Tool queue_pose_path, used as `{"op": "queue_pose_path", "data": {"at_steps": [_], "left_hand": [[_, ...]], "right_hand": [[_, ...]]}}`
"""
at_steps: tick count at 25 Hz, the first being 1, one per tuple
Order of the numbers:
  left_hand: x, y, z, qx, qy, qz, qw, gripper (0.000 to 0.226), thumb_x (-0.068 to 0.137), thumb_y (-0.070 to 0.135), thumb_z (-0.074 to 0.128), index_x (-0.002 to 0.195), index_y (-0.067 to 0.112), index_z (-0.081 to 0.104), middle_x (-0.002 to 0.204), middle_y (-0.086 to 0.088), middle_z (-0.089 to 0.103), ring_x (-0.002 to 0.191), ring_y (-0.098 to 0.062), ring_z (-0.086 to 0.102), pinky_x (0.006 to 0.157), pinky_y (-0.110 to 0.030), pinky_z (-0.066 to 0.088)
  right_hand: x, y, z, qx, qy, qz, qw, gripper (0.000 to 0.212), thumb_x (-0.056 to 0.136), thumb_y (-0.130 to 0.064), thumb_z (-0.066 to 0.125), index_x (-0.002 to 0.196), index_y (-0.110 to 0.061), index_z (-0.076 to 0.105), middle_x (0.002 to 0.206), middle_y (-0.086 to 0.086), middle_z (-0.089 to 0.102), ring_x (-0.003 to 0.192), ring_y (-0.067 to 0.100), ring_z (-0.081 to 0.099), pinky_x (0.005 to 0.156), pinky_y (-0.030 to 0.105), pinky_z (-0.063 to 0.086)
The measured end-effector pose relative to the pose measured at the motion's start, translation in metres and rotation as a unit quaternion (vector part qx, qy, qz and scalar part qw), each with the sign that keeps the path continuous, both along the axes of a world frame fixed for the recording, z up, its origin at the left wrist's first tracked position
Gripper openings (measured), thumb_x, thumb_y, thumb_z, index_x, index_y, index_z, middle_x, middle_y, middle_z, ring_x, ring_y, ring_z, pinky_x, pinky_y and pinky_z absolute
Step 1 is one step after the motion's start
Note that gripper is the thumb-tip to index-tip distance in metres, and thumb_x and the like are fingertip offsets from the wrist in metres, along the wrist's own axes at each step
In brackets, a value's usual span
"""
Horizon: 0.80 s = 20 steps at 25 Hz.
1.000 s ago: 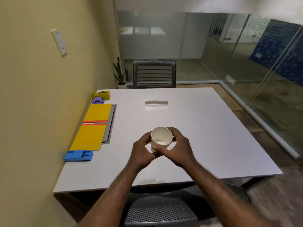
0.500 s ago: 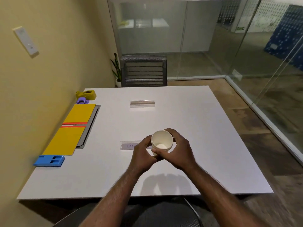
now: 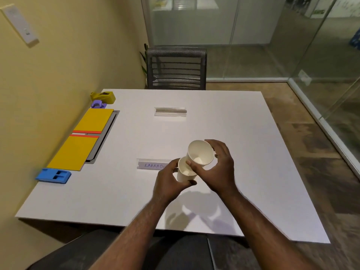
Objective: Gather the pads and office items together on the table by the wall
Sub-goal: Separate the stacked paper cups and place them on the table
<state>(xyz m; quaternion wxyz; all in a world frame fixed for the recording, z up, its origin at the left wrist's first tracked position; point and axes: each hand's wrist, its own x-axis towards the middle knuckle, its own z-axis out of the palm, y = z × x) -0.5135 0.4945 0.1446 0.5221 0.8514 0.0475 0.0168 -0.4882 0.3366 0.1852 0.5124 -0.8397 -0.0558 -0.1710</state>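
Two yellow pads lie end to end along the wall side of the white table (image 3: 243,133): the far pad (image 3: 94,119) and the near pad (image 3: 73,152). A blue holder (image 3: 53,175) sits at their near end, a purple item (image 3: 98,104) and a yellow tape dispenser (image 3: 103,96) at their far end. Above the table's middle, my left hand (image 3: 168,182) grips a lower white paper cup (image 3: 184,172). My right hand (image 3: 218,168) holds an upper white paper cup (image 3: 199,152), tilted and partly pulled out of the lower one.
A clear name plate with writing (image 3: 152,165) lies just left of my hands, another clear plate (image 3: 170,111) farther back. A grey mesh chair (image 3: 176,68) stands at the far edge. Glass walls run along the right. A dark chair seat (image 3: 175,254) is below me.
The single stack of cups has come apart into two, the upper one tilting right in my right hand. The view has moved closer to the table.
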Motion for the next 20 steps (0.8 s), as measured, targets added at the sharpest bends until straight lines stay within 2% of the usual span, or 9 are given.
{"op": "queue_pose_path", "data": {"at_steps": [2, 4, 8, 10, 12, 16, 20], "left_hand": [[0.0, 0.007, -0.008, 0.007, 0.005, 0.027, 1.0, 0.075, 0.049, 0.036, 0.092, 0.116, 0.034, 0.059, 0.106, 0.024, 0.066, 0.097, 0.006, 0.061, 0.08, -0.016, 0.048], [-0.003, 0.013, -0.01, 0.011, 0.009, 0.052, 0.999, 0.073, 0.05, 0.034, 0.093, 0.114, 0.038, 0.058, 0.105, 0.027, 0.064, 0.096, 0.01, 0.06, 0.076, -0.006, 0.043], [-0.01, 0.027, -0.011, 0.005, 0.001, 0.104, 0.995, 0.07, 0.051, 0.025, 0.094, 0.101, 0.05, 0.052, 0.098, 0.03, 0.064, 0.092, 0.019, 0.055, 0.073, 0.002, 0.038], [-0.016, 0.035, -0.01, 0.001, 0.0, 0.124, 0.992, 0.069, 0.051, 0.023, 0.094, 0.101, 0.049, 0.053, 0.094, 0.032, 0.065, 0.093, 0.02, 0.055, 0.074, 0.0, 0.039], [-0.023, 0.044, -0.008, -0.005, 0.0, 0.137, 0.991, 0.069, 0.052, 0.024, 0.094, 0.107, 0.042, 0.058, 0.099, 0.038, 0.063, 0.096, 0.017, 0.055, 0.078, -0.006, 0.04], [-0.035, 0.056, 0.0, 0.0, -0.013, 0.143, 0.99, 0.071, 0.052, 0.024, 0.094, 0.11, 0.041, 0.057, 0.099, 0.044, 0.058, 0.097, 0.017, 0.054, 0.079, -0.01, 0.04], [-0.041, 0.061, 0.001, 0.002, -0.013, 0.141, 0.99, 0.074, 0.049, 0.025, 0.094, 0.112, 0.038, 0.057, 0.099, 0.049, 0.056, 0.097, 0.02, 0.053, 0.08, -0.01, 0.039]], "right_hand": [[0.016, -0.006, -0.005, 0.014, -0.02, -0.021, 0.999, 0.071, 0.058, -0.058, 0.079, 0.115, -0.02, 0.061, 0.115, -0.008, 0.058, 0.104, 0.003, 0.056, 0.081, 0.02, 0.048], [0.033, -0.011, -0.016, 0.016, -0.024, -0.036, 0.999, 0.071, 0.058, -0.056, 0.08, 0.114, -0.018, 0.061, 0.112, -0.006, 0.058, 0.099, 0.002, 0.055, 0.077, 0.019, 0.047], [0.057, -0.012, -0.063, -0.02, 0.039, -0.036, 0.998, 0.074, 0.054, -0.047, 0.088, 0.115, -0.016, 0.06, 0.106, -0.003, 0.058, 0.088, 0.008, 0.055, 0.074, 0.027, 0.051], [0.066, -0.007, -0.093, -0.05, 0.071, -0.025, 0.996, 0.076, 0.053, -0.048, 0.089, 0.116, -0.015, 0.06, 0.107, -0.001, 0.06, 0.09, 0.014, 0.059, 0.076, 0.034, 0.054], [0.075, 0.001, -0.116, -0.065, 0.097, -0.011, 0.993, 0.078, 0.054, -0.048, 0.088, 0.118, -0.013, 0.06, 0.11, 0.002, 0.06, 0.096, 0.019, 0.061, 0.079, 0.037, 0.055], [0.093, 0.016, -0.15, -0.11, 0.131, 0.007, 0.985, 0.079, 0.059, -0.046, 0.086, 0.123, -0.01, 0.057, 0.118, 0.006, 0.057, 0.104, 0.026, 0.061, 0.086, 0.034, 0.052], [0.103, 0.022, -0.175, -0.15, 0.169, 0.01, 0.974, 0.083, 0.066, -0.048, 0.081, 0.131, -0.009, 0.049, 0.127, 0.008, 0.05, 0.111, 0.03, 0.058, 0.09, 0.038, 0.051]]}}
